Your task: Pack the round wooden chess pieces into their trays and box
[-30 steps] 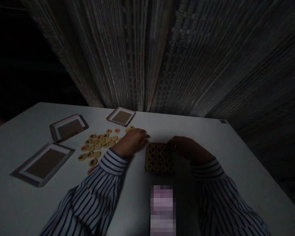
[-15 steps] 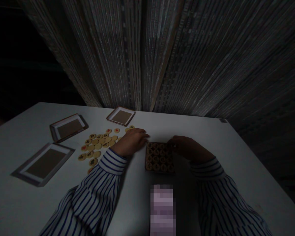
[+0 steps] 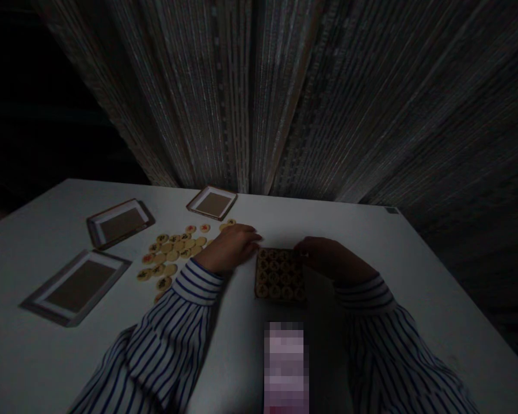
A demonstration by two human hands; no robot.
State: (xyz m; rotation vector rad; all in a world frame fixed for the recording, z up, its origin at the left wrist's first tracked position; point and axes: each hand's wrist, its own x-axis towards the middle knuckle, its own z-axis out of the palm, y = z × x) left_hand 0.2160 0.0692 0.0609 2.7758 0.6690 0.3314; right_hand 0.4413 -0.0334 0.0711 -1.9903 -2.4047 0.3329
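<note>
The fingers (image 3: 248,230) of my left hand (image 3: 227,250) bend beside the far left corner of the square box (image 3: 256,282); those of my right hand (image 3: 332,261) curl in at its far right corner. Shadow covers both grips: I cannot tell whether either pinches anything. The box lies flat on the white table (image 3: 224,356), between my hands, with rows of round discs (image 3: 274,278) inside. Expected handling: box light and fairly stiff, best held by opposite side walls, kept level; discs hard, smooth, liable to slip, best gripped at the rim.
</note>
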